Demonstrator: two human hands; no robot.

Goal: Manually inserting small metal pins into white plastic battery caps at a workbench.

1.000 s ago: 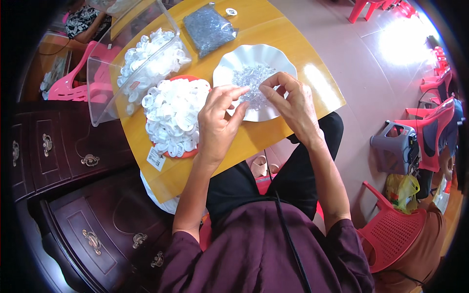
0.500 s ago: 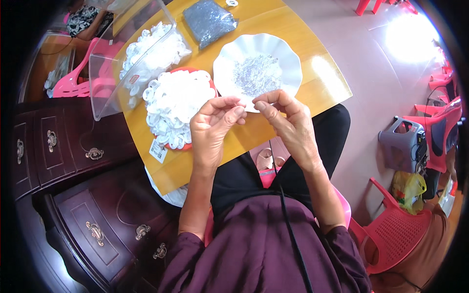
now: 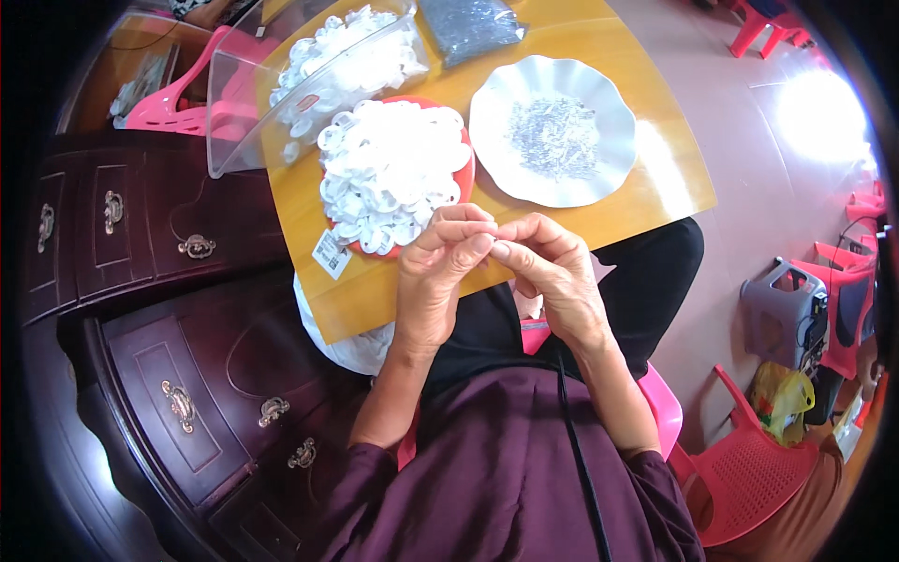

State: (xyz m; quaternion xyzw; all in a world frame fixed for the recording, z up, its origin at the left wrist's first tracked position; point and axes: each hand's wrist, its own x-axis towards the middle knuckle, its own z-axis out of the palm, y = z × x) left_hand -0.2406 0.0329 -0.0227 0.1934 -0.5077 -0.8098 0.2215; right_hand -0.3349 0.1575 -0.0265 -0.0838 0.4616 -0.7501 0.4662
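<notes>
My left hand [image 3: 435,272] and my right hand [image 3: 554,272] meet fingertip to fingertip above the table's near edge. Both are closed in a pinch; whatever lies between the fingers is too small to make out. Just beyond my left hand, a red plate [image 3: 465,178] bears a heap of white ring-shaped plastic pieces [image 3: 389,173]. Past my right hand stands a white dish with a wavy rim [image 3: 487,112], holding many thin, shiny, clear or silvery bits [image 3: 554,139].
A clear plastic bin [image 3: 229,126] with more white pieces lies tilted at the table's far left. Behind the plate is a grey plastic packet [image 3: 471,28]. A printed tag [image 3: 331,254] lies by the plate. Dark drawers [image 3: 178,375] flank my left; a pink chair [image 3: 758,468] stands right.
My hands have come together, the right moving in until its fingertips meet the left's. The whole view has shifted, so the table and dishes appear further right and higher.
</notes>
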